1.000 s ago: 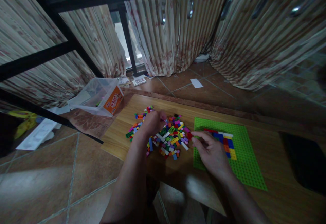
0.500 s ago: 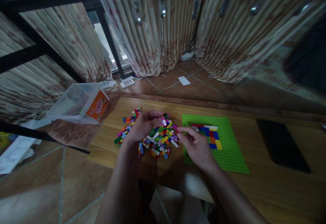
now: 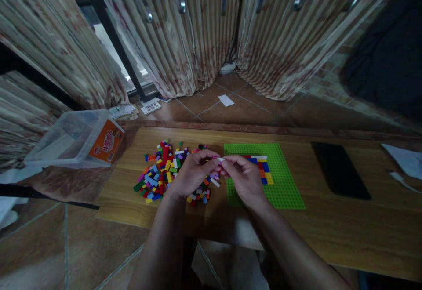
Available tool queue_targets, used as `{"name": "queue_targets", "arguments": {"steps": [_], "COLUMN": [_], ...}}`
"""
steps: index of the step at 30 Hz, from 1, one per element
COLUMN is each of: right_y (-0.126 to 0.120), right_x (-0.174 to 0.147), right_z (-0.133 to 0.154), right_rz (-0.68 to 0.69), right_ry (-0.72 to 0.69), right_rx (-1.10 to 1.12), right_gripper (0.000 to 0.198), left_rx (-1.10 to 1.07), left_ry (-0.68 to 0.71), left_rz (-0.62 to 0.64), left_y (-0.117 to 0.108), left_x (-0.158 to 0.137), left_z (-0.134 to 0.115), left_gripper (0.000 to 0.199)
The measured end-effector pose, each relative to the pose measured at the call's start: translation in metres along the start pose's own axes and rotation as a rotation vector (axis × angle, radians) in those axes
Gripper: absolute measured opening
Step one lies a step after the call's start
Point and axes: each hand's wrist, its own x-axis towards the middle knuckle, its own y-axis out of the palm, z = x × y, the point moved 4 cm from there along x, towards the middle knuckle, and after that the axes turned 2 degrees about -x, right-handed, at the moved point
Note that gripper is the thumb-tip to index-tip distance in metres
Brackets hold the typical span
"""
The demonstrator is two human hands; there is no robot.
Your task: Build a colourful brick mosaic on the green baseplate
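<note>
My left hand and my right hand meet between the brick pile and the baseplate, fingertips pinched together. A small white toy brick shows between them, with a bit of pink beside it. Fingers hide most of what they hold, so I cannot tell whether the pieces are joined. Loose coloured toy bricks lie heaped under and left of my left hand. Behind my right hand is a green studded baseplate, bearing a flat patch of red, blue, yellow, orange and white bricks, partly covered by that hand.
A black tablet-like slab lies right of the baseplate on the wooden table. Beyond it are white paper and a white cable. A clear plastic bin with an orange label stands off the table's left end.
My hands have come together; before, the left was over the pile and the right held a magenta brick apart from it. The view has shifted to the right.
</note>
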Motion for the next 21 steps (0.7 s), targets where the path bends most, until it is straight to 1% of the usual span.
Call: {"name": "queue_targets", "arguments": {"steps": [3,11,16,19,21], "right_y": [0.0004,0.0008,0.0015,0.0037,0.0042], "right_x": [0.0001,-0.0003,-0.0027,-0.0029,-0.0024], "right_z": [-0.0006,-0.0019,-0.0040,-0.0073,-0.0098], "right_rz": [0.027,0.032,0.053,0.057,0.045], "right_ry": [0.006,0.024,0.066,0.118,0.124], "right_rx": [0.017,0.025,0.062,0.106,0.091], "right_gripper": [0.023,0.026,0.029,0.032,0.033], "left_rx": [0.023,0.083,0.019,-0.063,-0.114], "left_ry": [0.002,0.013,-0.003,-0.010,-0.018], "left_rz": [-0.009,-0.059,-0.082,-0.086,-0.088], "left_y": [0.0012,0.0029,0.0013,-0.0008,-0.0045], "left_x": [-0.0002,-0.0013,-0.0021,-0.0049,-0.0071], "left_z": [0.0000,0.0012,0.0027,0.0005,-0.0013], "left_gripper": [0.029,0.023,0.024,0.028,0.032]}}
